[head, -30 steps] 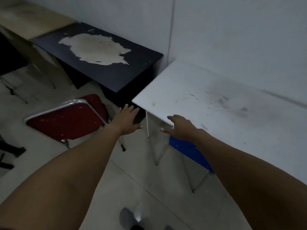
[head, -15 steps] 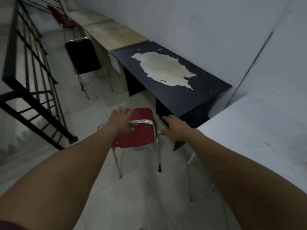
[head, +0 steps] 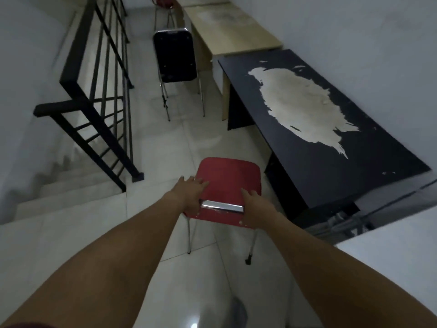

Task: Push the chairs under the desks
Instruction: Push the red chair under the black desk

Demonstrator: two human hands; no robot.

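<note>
Both hands have closed in on the red chair (head: 229,183) since half a second ago, when the right one was only beside its frame. Now the left hand (head: 191,194) lies over the left end of the chrome top rail (head: 222,206), fingers spread forward, and the right hand (head: 254,206) covers the right end; whether either truly grips the rail I cannot tell. The view has swung left as well, so the seat now shows beyond the backrest.

That chair stands on the tiled floor (head: 151,221) just left of the black desk (head: 354,166), not under it. Its front legs are hidden by the seat.

Farther off, a black chair (head: 175,55) stands near a beige desk (head: 231,27). Another red chair (head: 162,1) is cut off at the top edge, and a white desk (head: 390,268) at the right edge. A black stair railing (head: 94,86) sits left.
</note>
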